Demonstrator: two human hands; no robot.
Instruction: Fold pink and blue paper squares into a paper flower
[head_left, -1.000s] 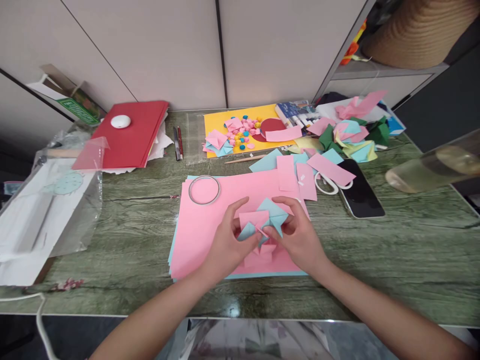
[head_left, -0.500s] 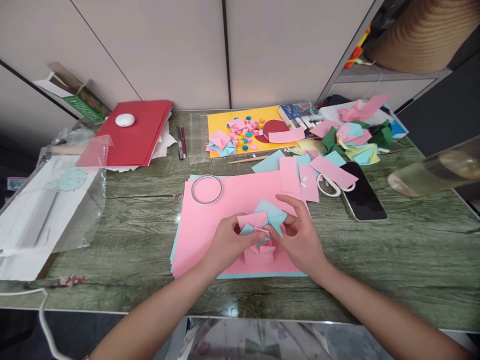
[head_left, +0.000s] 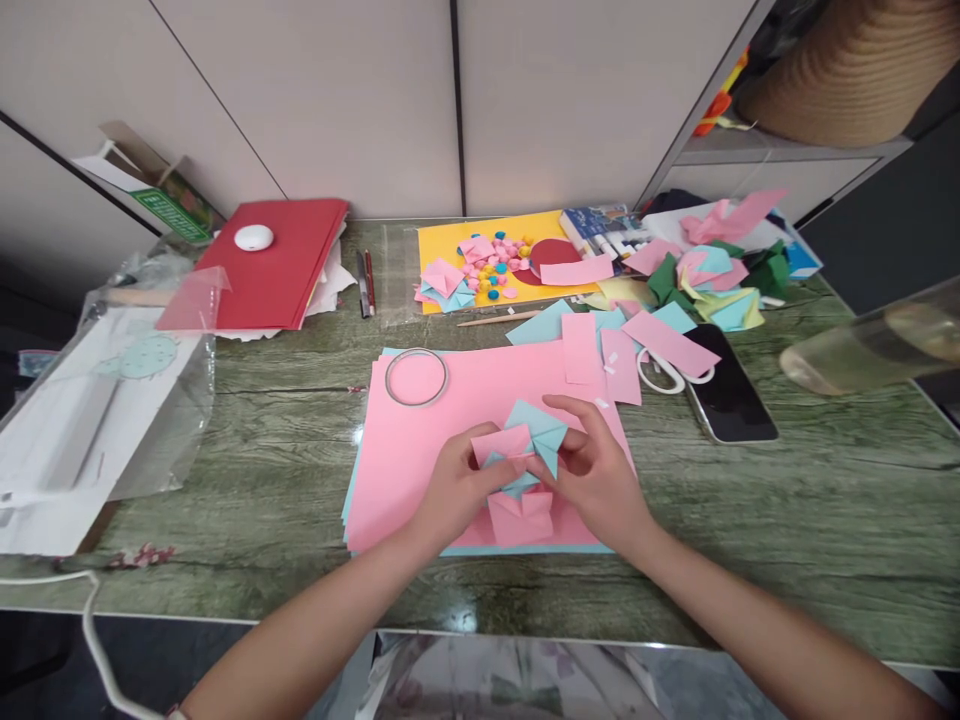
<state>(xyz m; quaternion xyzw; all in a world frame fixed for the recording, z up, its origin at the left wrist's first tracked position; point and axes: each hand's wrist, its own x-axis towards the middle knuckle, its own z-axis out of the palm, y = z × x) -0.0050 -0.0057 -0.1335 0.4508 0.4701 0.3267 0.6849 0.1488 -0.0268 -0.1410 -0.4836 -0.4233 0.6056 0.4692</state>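
Between my two hands is a folded origami piece (head_left: 521, 510) made of pink and light-blue paper units. My left hand (head_left: 461, 480) pinches its left side, thumb on top near the middle. On its right side, my right hand (head_left: 600, 480) grips near the light-blue unit (head_left: 538, 428), index finger arched above it. Some fingertips are hidden behind the paper. Both hands are over a stack of pink sheets (head_left: 412, 450), with light-blue edges showing underneath. A thin metal ring (head_left: 416, 378) lies on the stack's upper left corner.
White-handled scissors (head_left: 660, 372) and a phone (head_left: 731, 395) lie to the right, among pink paper strips (head_left: 671, 343). Behind are a yellow sheet (head_left: 442, 240) with small paper bits, and markers (head_left: 611, 242). A red folder (head_left: 277, 250) sits left; a clear bottle (head_left: 862, 350) lies right.
The origami piece has turned slightly between my hands, so its lower pink unit shows more fully. My fingers have shifted a little on the folds; the camera view moved slightly.
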